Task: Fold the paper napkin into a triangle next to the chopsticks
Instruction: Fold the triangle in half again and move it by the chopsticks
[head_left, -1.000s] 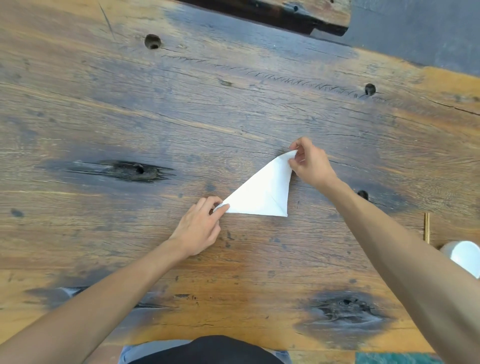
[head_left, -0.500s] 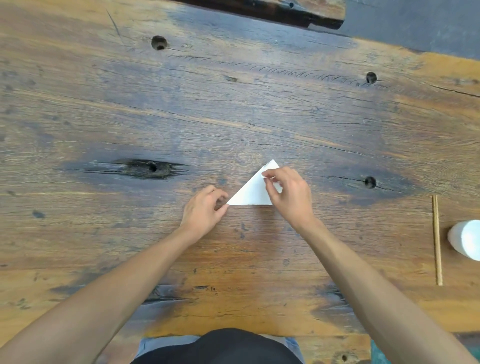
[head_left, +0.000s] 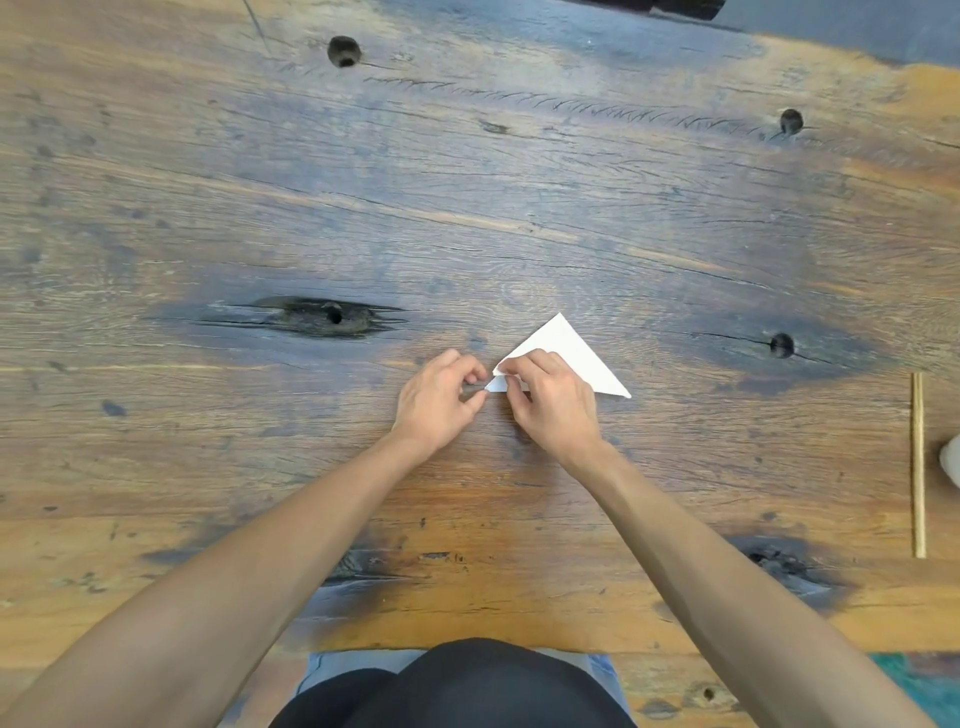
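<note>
White napkin (head_left: 569, 353) | right hand (head_left: 553, 402) moved onto left corner, pinching | left hand (head_left: 441, 397) pinching tip

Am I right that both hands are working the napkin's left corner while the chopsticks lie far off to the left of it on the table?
Nearly: the chopsticks lie far to the right of the napkin, as the head view shows. Both the left hand and right hand are indeed at its left corner on the table.

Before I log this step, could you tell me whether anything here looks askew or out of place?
The paper napkin is a triangle, but its left corner layers look slightly split where both hands pinch it. It lies mid-table, well apart from the chopsticks at the right edge.
</note>
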